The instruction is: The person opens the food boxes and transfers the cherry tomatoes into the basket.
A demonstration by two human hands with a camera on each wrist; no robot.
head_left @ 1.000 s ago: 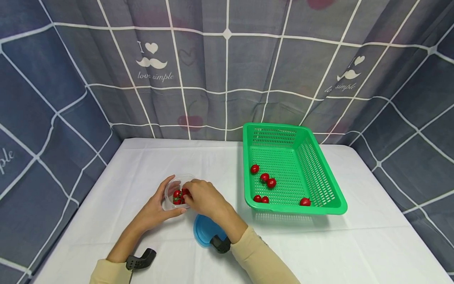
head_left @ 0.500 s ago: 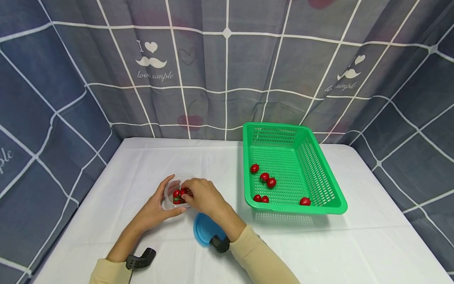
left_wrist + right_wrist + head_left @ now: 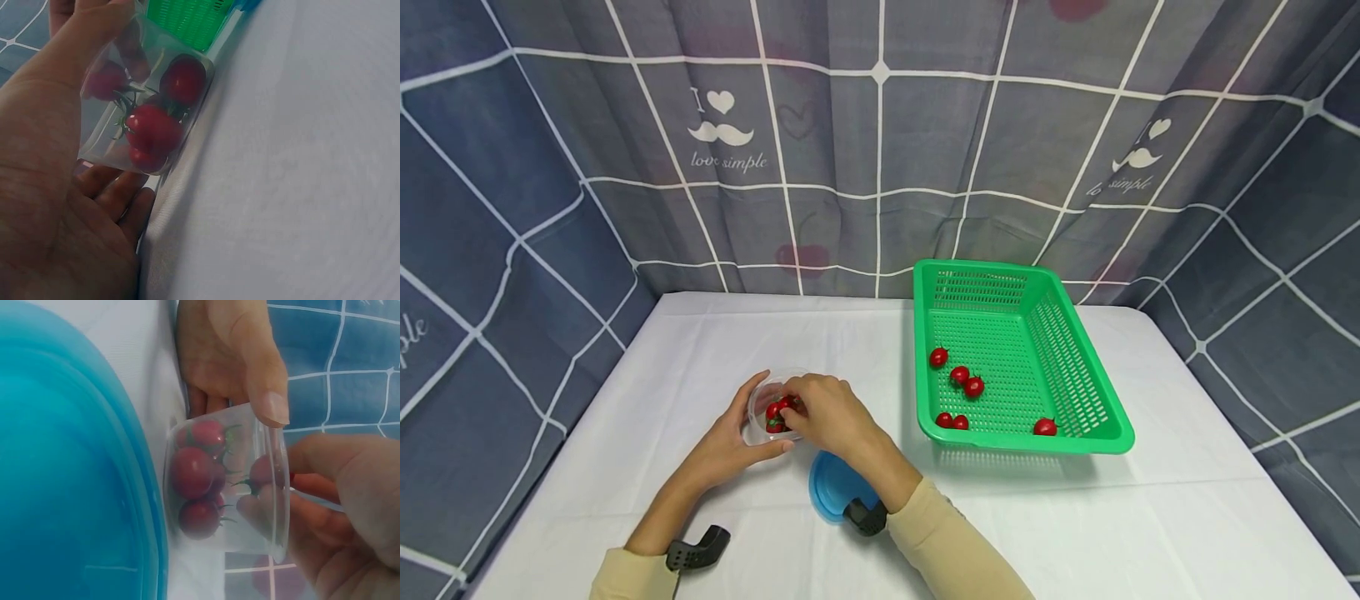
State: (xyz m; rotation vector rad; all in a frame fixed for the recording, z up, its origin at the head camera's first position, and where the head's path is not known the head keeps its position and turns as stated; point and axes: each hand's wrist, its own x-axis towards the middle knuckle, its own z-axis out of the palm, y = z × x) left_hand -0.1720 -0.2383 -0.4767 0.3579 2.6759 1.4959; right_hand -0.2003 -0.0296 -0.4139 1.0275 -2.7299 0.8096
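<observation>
A small clear plastic container stands on the white cloth, with several red cherry tomatoes at its bottom. My left hand holds it from the left, thumb at the near side and fingers around the far side. The right hand reaches in over the rim. Between its thumb and fingers, in the right wrist view, is one cherry tomato, higher than the others, its green stem pointing down into the container. Through the wall in the left wrist view, the tomatoes look clustered.
A blue round lid lies on the table under the right wrist. To the right, a green perforated basket contains several cherry tomatoes. A grey checked curtain borders the table's back and sides.
The right hand's fingers shift slightly inside the container, around the tomatoes. Left hand, container, lid and basket stay in place.
</observation>
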